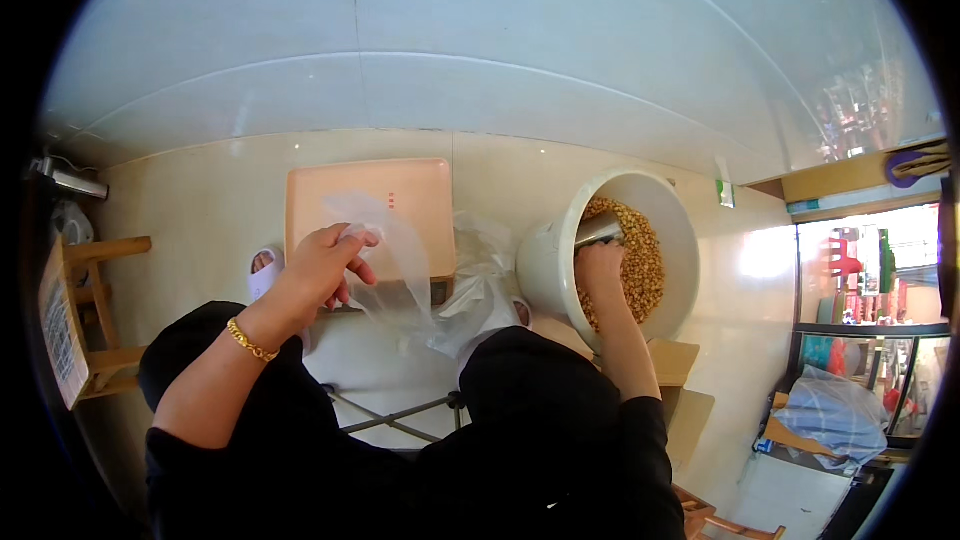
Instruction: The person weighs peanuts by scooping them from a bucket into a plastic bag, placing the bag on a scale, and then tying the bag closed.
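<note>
My left hand [330, 259], with a gold bracelet at its wrist, pinches the top of a clear plastic bag [401, 270] that hangs limp in front of a peach-coloured tray [330, 195]. Inside the tilted white bucket [536, 259] at the right lies a heap of golden-brown kernels or nuts [637, 262]; their exact kind I cannot tell. My right hand [601, 266] reaches into that bucket and grips a metal scoop or cup [600, 229], whose front end is among the kernels. More clear plastic [480, 270] lies crumpled between tray and bucket.
The tray rests on a box near my slippered feet. A wooden stool [112, 251] stands at the far left. An open cardboard box [675, 364] is below the bucket. A pale wall [450, 90] rises ahead. At the right is a glass-fronted cabinet [870, 330].
</note>
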Action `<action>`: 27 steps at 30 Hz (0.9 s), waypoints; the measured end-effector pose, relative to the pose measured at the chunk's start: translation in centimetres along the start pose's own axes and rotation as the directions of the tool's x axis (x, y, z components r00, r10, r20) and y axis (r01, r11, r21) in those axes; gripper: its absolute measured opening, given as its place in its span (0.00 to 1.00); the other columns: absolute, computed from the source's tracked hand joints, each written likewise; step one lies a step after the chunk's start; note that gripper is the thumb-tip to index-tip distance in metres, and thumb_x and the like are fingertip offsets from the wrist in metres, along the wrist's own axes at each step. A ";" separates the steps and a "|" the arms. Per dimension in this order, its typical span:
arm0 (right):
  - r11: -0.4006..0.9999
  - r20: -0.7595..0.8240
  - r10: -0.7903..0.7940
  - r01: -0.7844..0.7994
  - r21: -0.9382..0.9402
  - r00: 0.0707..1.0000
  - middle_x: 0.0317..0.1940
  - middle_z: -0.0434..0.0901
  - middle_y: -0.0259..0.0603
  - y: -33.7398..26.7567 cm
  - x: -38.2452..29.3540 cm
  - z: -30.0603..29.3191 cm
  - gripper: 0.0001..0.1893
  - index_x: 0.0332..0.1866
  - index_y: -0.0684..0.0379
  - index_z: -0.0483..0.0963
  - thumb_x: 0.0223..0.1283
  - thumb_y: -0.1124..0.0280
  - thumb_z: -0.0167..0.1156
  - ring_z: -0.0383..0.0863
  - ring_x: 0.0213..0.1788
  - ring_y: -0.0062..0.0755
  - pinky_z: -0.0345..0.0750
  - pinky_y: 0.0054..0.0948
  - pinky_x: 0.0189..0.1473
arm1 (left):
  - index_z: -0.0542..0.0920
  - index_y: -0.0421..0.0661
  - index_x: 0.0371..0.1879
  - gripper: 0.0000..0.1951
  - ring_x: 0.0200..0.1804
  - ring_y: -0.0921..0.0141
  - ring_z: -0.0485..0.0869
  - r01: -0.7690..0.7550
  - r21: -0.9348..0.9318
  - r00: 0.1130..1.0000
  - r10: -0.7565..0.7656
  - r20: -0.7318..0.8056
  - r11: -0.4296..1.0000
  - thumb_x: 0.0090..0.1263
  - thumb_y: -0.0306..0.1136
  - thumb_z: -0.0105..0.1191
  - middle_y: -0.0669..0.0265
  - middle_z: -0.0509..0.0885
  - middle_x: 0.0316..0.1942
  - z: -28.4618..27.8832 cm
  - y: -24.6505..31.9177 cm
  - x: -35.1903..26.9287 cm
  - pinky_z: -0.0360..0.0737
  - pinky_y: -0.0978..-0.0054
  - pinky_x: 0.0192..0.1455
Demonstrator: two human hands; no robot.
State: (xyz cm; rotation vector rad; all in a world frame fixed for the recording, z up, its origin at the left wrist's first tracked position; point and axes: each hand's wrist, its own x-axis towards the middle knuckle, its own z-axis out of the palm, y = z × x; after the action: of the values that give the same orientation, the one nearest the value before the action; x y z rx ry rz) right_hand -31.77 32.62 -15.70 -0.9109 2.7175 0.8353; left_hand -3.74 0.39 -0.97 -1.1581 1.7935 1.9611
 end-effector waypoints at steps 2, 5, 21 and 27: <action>0.993 0.166 -0.096 0.105 -0.047 0.981 0.38 0.83 0.48 -0.4 -0.9 -1.2 0.11 0.35 0.54 0.84 0.54 0.65 0.54 0.77 0.47 0.53 0.74 0.48 0.44 | 0.77 0.46 0.48 0.18 0.14 0.81 0.67 -0.006 0.002 1.000 0.006 -0.003 1.000 0.74 0.47 0.41 0.62 0.81 0.27 -0.1 0.1 -0.2 0.64 0.85 0.14; 0.993 0.115 -0.121 0.121 0.005 0.986 0.34 0.84 0.49 -0.2 -1.5 -0.7 0.10 0.32 0.54 0.83 0.55 0.67 0.53 0.83 0.42 0.48 0.78 0.44 0.41 | 0.77 0.45 0.48 0.18 0.14 0.81 0.67 -0.015 -0.019 1.000 0.016 0.015 1.000 0.74 0.45 0.41 0.62 0.81 0.27 0.2 0.6 -0.4 0.64 0.85 0.14; 0.925 -0.023 -0.120 0.120 0.361 0.993 0.30 0.83 0.54 0.5 -4.0 -0.9 0.14 0.30 0.61 0.81 0.56 0.64 0.51 0.84 0.33 0.50 0.80 0.44 0.36 | 0.76 0.44 0.49 0.18 0.14 0.79 0.68 -0.054 -0.007 0.998 0.054 0.016 0.999 0.72 0.43 0.41 0.63 0.81 0.26 0.0 0.7 -0.4 0.65 0.83 0.15; 0.804 -0.074 -0.174 0.185 0.565 0.982 0.35 0.83 0.52 1.6 -5.4 -1.8 0.17 0.38 0.55 0.83 0.52 0.57 0.53 0.82 0.40 0.51 0.78 0.43 0.44 | 0.76 0.44 0.49 0.18 0.15 0.79 0.68 -0.065 0.004 0.998 0.065 0.022 0.998 0.72 0.44 0.41 0.63 0.81 0.27 0.1 0.7 -0.3 0.65 0.83 0.15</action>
State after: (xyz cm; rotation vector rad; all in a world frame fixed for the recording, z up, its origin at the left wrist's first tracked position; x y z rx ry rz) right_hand -28.37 35.37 -11.76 -0.9989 2.5880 -0.0450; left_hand -4.01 0.40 -0.23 -1.0861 1.8461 1.9968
